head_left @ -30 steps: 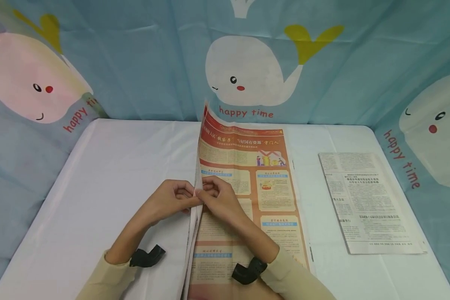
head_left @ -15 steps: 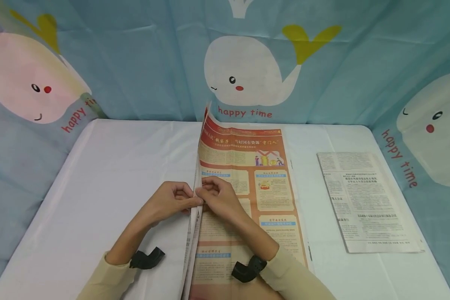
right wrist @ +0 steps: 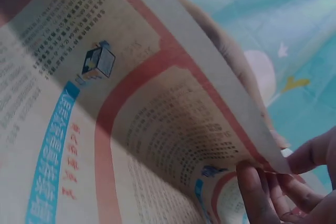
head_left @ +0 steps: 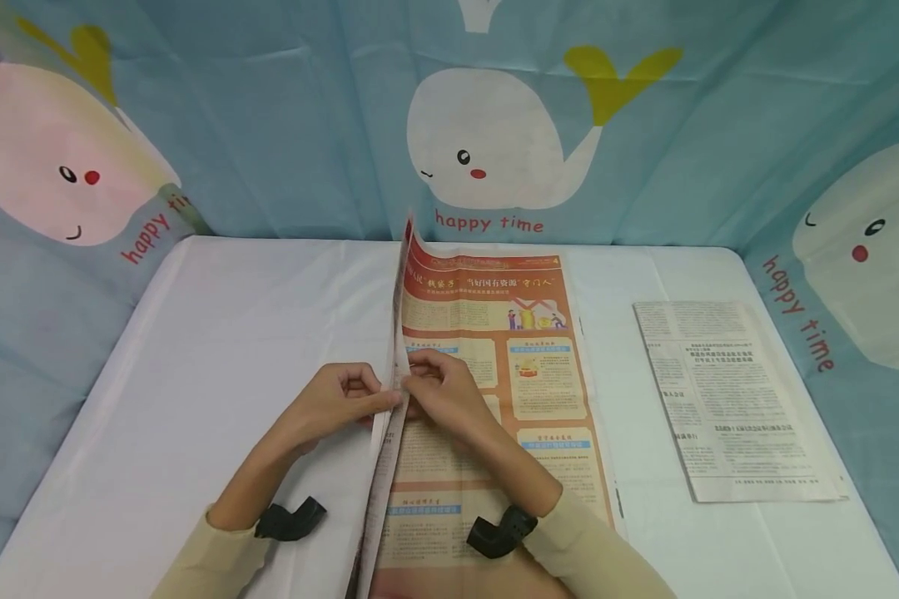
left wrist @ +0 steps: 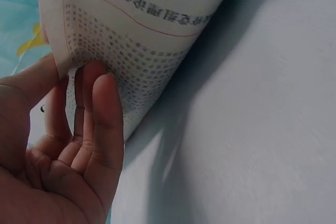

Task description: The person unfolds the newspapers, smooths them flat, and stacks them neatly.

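Observation:
An orange and red printed newspaper (head_left: pixel 547 399) lies on the table, its left edge lifted upright in several layers. My left hand (head_left: pixel 340 398) pinches that raised edge from the left between thumb and fingertips. In the left wrist view, black-printed text covers the outer newspaper page (left wrist: pixel 131 45), and the other fingers are curled behind the pinch. From the right, my right hand (head_left: pixel 449 395) pinches the edge of the orange page just beside the left fingertips. The right wrist view shows this newspaper page (right wrist: pixel 152 103) curving up to the thumb and fingers.
A folded black-and-white newspaper (head_left: pixel 742 408) lies flat at the right of the white-covered table (head_left: pixel 232 333). Behind and at both sides hangs a blue curtain (head_left: pixel 285 150) with whale prints. A black wrist device (head_left: pixel 290 519) sits at the left cuff, another black device (head_left: pixel 502 532) at the right.
My right hand has shifted slightly right, drawing the orange page a little away from the layers in my left hand. The gap between the raised layers looks wider below the hands.

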A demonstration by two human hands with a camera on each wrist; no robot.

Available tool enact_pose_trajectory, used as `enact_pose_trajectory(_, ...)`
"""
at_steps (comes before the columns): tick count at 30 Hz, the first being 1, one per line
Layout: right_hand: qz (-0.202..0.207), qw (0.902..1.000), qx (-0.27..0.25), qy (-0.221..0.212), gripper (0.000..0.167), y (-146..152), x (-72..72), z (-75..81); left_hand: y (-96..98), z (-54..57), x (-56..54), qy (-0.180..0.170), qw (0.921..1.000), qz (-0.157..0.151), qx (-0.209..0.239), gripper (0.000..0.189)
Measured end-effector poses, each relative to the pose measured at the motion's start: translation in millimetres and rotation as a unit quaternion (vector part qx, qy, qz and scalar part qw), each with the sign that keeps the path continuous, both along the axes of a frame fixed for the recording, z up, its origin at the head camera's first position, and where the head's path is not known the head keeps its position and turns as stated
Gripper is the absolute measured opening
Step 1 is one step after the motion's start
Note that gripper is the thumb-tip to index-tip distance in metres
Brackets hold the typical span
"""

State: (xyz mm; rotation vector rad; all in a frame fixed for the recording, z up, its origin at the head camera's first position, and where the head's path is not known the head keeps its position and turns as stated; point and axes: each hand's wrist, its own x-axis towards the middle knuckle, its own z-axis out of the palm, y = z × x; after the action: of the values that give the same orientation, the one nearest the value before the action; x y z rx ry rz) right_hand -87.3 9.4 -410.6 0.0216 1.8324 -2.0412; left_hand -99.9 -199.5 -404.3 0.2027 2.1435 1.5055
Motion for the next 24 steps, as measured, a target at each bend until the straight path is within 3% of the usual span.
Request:
enact_pose_trajectory(7,0.051,0.9918,0.089,0.077,0.036,7,1.7,-1.3,-6.6,1.0,4.9,0.002,0.9997,0.021,-0.009,0.032)
enact_pose_trajectory(12,0.050,0.9852,0.123,0.108,0.028,16,0.1,1.3,-16.0,4.5,8.1,0.003,0.9995,0.030,-0.002,0.036)
enact_pose_trajectory(18,0.049,0.9876,0.114,0.096,0.030,40,-2.4,10.7,-34.5,7.4,10.8,0.013,0.9990,0.040,-0.013,0.039)
enact_pose_trajectory(24,0.010,0.9923,0.106,0.063,0.038,68,-4.0,16.4,-50.2,7.1,12.3,0.017,0.9980,0.055,-0.027,0.042)
